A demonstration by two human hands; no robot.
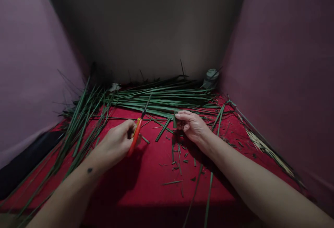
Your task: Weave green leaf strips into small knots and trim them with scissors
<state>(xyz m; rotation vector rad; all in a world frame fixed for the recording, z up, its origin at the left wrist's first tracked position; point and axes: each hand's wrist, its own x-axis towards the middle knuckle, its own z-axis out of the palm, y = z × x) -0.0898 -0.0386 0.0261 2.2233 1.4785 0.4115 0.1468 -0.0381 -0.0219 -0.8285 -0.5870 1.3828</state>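
1. The left grip [117,139] wraps around orange-handled scissors [136,136], held over the red worktop [153,179], blades pointing away.
2. Beyond, long green strips [161,102] lie piled across the far side.
3. The right grip [193,125] pinches a short leaf piece [175,120] between thumb and fingers.
4. Small scraps [185,160] lie scattered below and nearer.
5. At right, pale sticks [266,153] lie near the pinkish wall [292,81].

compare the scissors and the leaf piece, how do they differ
The scissors have orange handles; the leaf piece is green. The scissors look longer than what shows of the leaf piece. The left hand holds the scissors, the right hand the leaf piece. Both are hand-held.
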